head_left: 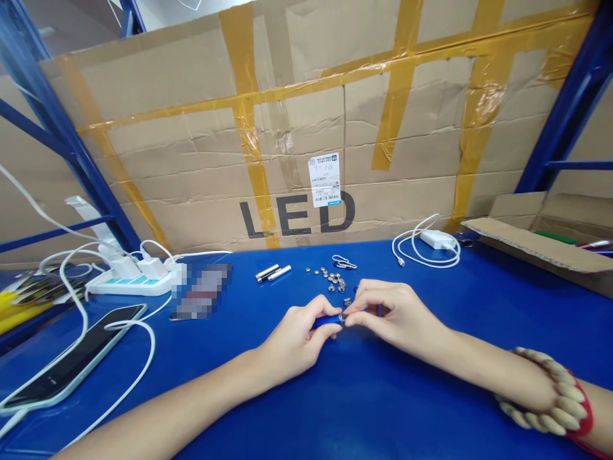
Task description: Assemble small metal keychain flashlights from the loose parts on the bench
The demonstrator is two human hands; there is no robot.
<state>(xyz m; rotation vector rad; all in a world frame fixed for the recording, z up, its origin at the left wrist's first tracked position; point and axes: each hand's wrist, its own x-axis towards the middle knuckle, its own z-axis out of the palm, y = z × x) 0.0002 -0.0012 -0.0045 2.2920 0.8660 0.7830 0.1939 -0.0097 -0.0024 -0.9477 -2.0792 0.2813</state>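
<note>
Between the thumb and fingers of my left hand [293,337] is a short blue tube [326,321], held roughly level above the blue table. My right hand [401,314] pinches a small silver metal piece [342,317] at the tube's right end; the fingertips partly hide it. Just beyond my hands lie several small round silver caps [334,279], loosely scattered. Silver metal tubes [280,273] rest to their left. Behind the caps is a silver wire clip [343,262].
A phone [71,358] with a white cable lies at the left. Behind it stands a white power strip [134,281]. A blurred flat object [204,291] is beside the strip. A white charger [437,239] with coiled cable sits back right, near an open cardboard box [541,246].
</note>
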